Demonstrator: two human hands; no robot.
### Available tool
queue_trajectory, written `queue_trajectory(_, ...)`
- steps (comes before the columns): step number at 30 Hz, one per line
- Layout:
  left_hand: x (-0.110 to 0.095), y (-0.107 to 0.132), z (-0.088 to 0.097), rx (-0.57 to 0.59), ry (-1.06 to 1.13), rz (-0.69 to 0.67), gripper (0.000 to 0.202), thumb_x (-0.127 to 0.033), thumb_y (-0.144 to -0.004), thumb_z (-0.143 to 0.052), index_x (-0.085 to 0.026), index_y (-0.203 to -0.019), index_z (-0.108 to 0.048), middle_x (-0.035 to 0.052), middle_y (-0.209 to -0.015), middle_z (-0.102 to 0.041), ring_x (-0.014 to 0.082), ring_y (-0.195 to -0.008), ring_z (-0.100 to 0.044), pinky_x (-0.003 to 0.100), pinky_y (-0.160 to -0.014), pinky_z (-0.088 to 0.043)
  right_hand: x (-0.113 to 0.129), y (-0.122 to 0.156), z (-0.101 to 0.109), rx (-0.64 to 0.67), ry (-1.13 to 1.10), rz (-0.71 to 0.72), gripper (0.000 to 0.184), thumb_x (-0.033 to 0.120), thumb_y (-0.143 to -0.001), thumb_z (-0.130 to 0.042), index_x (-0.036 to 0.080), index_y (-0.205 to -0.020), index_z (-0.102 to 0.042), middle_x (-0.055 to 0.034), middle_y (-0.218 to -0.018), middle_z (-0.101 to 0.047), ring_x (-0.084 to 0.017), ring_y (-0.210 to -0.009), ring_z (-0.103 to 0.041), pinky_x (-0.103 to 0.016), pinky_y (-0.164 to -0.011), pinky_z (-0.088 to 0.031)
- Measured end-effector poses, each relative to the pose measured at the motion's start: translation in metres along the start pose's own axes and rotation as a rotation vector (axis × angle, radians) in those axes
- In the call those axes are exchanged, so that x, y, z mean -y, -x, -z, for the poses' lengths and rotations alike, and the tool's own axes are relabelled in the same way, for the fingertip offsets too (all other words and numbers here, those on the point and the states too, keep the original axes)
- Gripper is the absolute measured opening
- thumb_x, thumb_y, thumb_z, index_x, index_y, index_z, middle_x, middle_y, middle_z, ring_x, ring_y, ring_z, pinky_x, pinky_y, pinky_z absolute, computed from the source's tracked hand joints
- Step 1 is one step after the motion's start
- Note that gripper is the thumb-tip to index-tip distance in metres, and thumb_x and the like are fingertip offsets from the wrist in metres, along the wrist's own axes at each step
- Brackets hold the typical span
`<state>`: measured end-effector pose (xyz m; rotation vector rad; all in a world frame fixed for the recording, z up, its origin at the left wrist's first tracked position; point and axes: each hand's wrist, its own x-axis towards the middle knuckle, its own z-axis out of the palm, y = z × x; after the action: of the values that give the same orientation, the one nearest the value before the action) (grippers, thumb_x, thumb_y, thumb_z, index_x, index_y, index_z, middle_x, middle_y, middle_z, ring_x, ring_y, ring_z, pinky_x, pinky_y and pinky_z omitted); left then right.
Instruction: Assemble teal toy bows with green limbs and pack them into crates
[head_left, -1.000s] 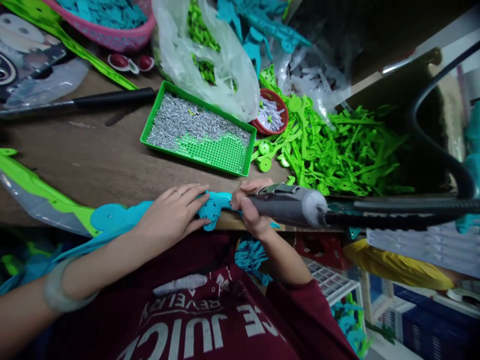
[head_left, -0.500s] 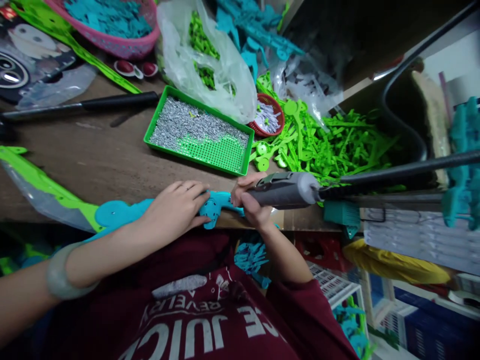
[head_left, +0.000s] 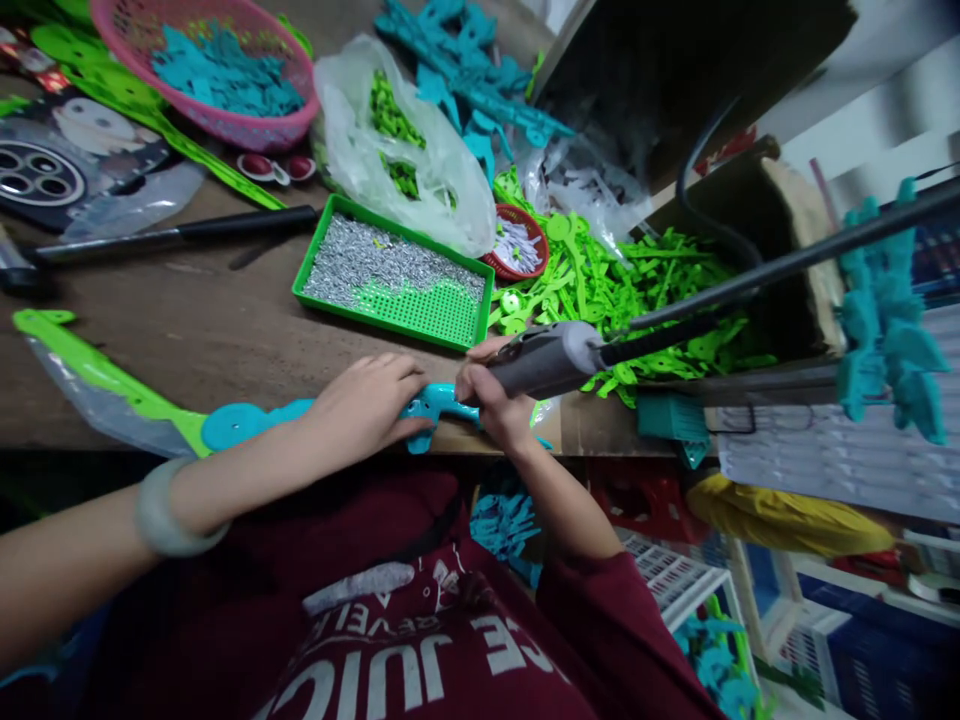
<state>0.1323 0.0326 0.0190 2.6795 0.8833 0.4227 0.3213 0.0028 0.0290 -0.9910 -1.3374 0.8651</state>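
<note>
A long teal plastic toy part (head_left: 247, 420) lies along the near edge of the wooden table (head_left: 187, 320). My left hand (head_left: 367, 405) presses down on it, fingers curled over its middle. My right hand (head_left: 491, 400) is wrapped round a grey powered screwdriver (head_left: 544, 360), whose tip points down at the teal part's end beside my left fingers. A black cable (head_left: 750, 270) runs from the tool's back up to the right.
A green tray of small silver screws (head_left: 394, 275) sits just behind my hands. Behind it are a clear bag of green parts (head_left: 405, 150), a small red bowl (head_left: 517, 245), a heap of green plastic pieces (head_left: 637, 290), a pink basket (head_left: 217, 65) and a black-handled tool (head_left: 172, 235).
The screwdriver has tilted, its back end and cable swinging upward. Both hands stay on the teal part at the table edge, while the view has drifted slightly.
</note>
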Motion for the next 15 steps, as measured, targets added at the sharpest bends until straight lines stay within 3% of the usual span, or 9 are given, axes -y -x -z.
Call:
queue_trajectory(3,0.002,-0.038,0.001,-0.039,0.157,-0.122,0.032,-0.03,-0.092,-0.063,-0.017,-0.121,-0.068,0.0114,-0.129,-0.063,0.0243,-0.115,-0.062,0.036,-0.095,-0.051,0.016,-0.017,-0.004,-0.043,-0.108,0.133,0.028,0.047,-0.089,-0.067,0.027,-0.102,-0.053,0.0106,-0.054,-0.044,-0.011,-0.046,-0.048,-0.026,-0.051,-0.047)
queue_trajectory(5,0.01,-0.069,0.009,-0.038,0.127,-0.197,0.021,-0.024,-0.094,-0.057,-0.017,-0.107,-0.072,0.0087,-0.115,-0.069,0.0199,-0.106,-0.065,0.032,-0.091,-0.052,0.027,-0.036,-0.006,-0.074,-0.122,0.219,0.027,0.045,-0.089,-0.067,0.028,-0.103,-0.053,0.01,-0.055,-0.045,-0.011,-0.047,-0.049,-0.026,-0.052,-0.047)
queue_trajectory(8,0.025,-0.1,0.035,-0.092,-0.09,-0.176,0.03,-0.016,-0.097,-0.043,-0.013,-0.087,-0.071,0.0108,-0.103,-0.071,0.0239,-0.111,-0.062,0.041,-0.101,-0.047,0.041,-0.058,0.0,-0.208,-0.083,0.328,0.026,0.045,-0.088,-0.067,0.029,-0.103,-0.054,0.0091,-0.059,-0.044,-0.011,-0.05,-0.051,-0.027,-0.057,-0.049)
queue_trajectory(11,0.033,-0.095,0.058,-0.163,-0.322,-0.127,0.041,-0.007,-0.097,-0.028,-0.005,-0.084,-0.067,0.016,-0.122,-0.065,0.0293,-0.134,-0.049,0.05,-0.112,-0.037,0.051,-0.05,0.023,-0.368,-0.051,0.34,0.024,0.043,-0.087,-0.066,0.028,-0.101,-0.053,0.0092,-0.058,-0.041,-0.011,-0.05,-0.051,-0.026,-0.056,-0.048)
queue_trajectory(12,0.031,-0.086,0.059,-0.149,-0.36,-0.146,0.043,-0.009,-0.1,-0.025,0.0,-0.094,-0.067,0.0185,-0.136,-0.057,0.0336,-0.141,-0.041,0.053,-0.113,-0.034,0.054,-0.038,0.033,-0.41,-0.043,0.315,0.024,0.042,-0.086,-0.067,0.028,-0.1,-0.053,0.0095,-0.057,-0.041,-0.01,-0.049,-0.05,-0.025,-0.054,-0.047)
queue_trajectory(13,0.026,-0.074,0.056,-0.175,-0.387,-0.146,0.042,-0.013,-0.101,-0.026,0.0,-0.101,-0.066,0.021,-0.143,-0.052,0.0373,-0.143,-0.039,0.057,-0.112,-0.036,0.057,-0.024,0.043,-0.449,-0.031,0.28,0.023,0.04,-0.085,-0.068,0.027,-0.098,-0.054,0.0095,-0.057,-0.043,-0.01,-0.048,-0.049,-0.025,-0.053,-0.046)
queue_trajectory(15,0.007,-0.046,0.035,-0.218,-0.357,-0.203,0.032,-0.026,-0.099,-0.045,-0.007,-0.107,-0.069,0.0208,-0.139,-0.057,0.0401,-0.135,-0.049,0.057,-0.105,-0.044,0.06,0.009,0.06,-0.513,0.003,0.194,0.023,0.039,-0.083,-0.069,0.026,-0.096,-0.055,0.0095,-0.054,-0.045,-0.01,-0.046,-0.047,-0.025,-0.05,-0.044)
